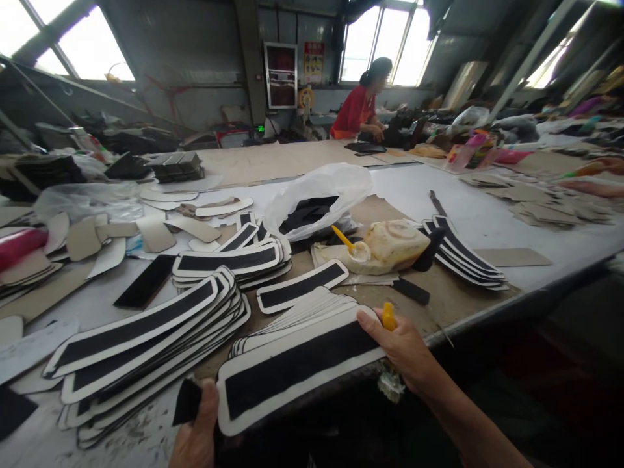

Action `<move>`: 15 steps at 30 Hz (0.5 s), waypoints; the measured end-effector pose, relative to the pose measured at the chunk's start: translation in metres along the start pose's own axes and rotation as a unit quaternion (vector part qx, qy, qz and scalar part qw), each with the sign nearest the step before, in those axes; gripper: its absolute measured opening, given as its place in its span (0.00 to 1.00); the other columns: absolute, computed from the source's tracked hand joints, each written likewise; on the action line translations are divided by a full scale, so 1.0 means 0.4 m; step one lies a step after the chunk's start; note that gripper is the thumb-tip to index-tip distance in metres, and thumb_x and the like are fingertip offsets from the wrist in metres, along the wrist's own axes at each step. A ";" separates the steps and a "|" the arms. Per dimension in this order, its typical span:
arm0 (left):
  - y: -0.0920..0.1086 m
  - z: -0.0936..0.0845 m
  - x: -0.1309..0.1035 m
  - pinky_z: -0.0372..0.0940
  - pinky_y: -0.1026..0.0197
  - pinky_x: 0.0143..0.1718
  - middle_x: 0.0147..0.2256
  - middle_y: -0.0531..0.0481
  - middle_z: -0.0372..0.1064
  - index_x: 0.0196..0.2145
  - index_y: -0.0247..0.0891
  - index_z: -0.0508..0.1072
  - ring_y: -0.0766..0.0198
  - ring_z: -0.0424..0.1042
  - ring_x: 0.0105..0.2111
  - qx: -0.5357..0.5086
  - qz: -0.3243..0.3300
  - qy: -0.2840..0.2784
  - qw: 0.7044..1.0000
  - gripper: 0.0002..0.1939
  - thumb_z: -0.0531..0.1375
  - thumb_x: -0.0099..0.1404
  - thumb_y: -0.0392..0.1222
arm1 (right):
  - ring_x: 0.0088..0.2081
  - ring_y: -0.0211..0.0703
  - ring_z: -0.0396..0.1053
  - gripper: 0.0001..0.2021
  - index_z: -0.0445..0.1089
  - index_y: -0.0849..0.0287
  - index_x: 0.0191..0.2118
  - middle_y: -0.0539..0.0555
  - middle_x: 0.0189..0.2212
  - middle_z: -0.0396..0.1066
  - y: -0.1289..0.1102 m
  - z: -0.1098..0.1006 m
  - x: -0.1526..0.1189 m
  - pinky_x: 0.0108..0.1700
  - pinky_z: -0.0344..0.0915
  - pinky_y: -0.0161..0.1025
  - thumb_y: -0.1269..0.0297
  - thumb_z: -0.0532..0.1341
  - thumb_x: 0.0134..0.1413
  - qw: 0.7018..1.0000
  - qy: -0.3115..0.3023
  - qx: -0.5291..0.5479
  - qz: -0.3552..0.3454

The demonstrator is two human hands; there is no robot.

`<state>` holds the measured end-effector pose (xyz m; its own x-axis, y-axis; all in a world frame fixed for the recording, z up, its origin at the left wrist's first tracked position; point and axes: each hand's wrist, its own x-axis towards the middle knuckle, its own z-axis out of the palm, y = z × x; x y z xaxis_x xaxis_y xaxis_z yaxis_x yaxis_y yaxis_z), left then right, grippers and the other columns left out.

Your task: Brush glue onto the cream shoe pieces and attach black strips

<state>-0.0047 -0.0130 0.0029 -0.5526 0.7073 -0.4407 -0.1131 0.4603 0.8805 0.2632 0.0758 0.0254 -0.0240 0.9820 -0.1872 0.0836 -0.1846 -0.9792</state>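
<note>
A long curved panel, pale at the border with a black strip along its middle, is held at the table's near edge. My left hand is closed at its left end, the thumb beside the border and the fingers partly hidden. A small black piece shows at that hand. My right hand grips the panel's right end, thumb on top. The same hand also holds a yellow-handled brush, whose clumped, glue-like head hangs below. Just behind the held panel lies a fanned stack of pale pieces.
Stacked black-centred panels spread across the left, with another stack at right. A crusted glue container holds a second yellow stick. Behind stands an open plastic bag with black pieces. A person in red works across the table.
</note>
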 end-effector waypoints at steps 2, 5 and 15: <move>0.024 0.010 -0.010 0.65 0.64 0.20 0.20 0.52 0.67 0.34 0.36 0.70 0.59 0.70 0.22 -0.084 -0.050 -0.014 0.995 0.21 0.64 0.49 0.55 | 0.32 0.47 0.70 0.20 0.72 0.63 0.38 0.54 0.28 0.73 0.000 0.007 0.000 0.34 0.66 0.38 0.50 0.61 0.49 1.000 -0.001 -0.011 -0.002; 0.051 0.013 -0.020 0.69 0.64 0.35 0.36 0.48 0.73 0.45 0.38 0.67 0.56 0.72 0.41 -0.176 -0.059 -0.042 0.982 0.29 0.70 0.45 0.42 | 0.34 0.48 0.71 0.21 0.72 0.63 0.41 0.54 0.30 0.74 0.002 0.014 -0.003 0.35 0.67 0.38 0.49 0.60 0.50 1.000 -0.006 -0.019 0.011; 0.052 0.002 -0.036 0.67 0.54 0.45 0.38 0.48 0.73 0.51 0.42 0.61 0.54 0.71 0.42 -0.259 -0.057 0.000 0.964 0.31 0.66 0.50 0.36 | 0.36 0.53 0.73 0.20 0.75 0.60 0.36 0.56 0.31 0.76 0.016 0.041 0.005 0.32 0.70 0.37 0.48 0.63 0.43 0.994 0.022 -0.100 0.038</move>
<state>0.0016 -0.0134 0.0275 -0.5122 0.6674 -0.5406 -0.5713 0.2052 0.7947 0.2472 0.0758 0.0174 0.0328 0.9672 -0.2521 0.2796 -0.2510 -0.9267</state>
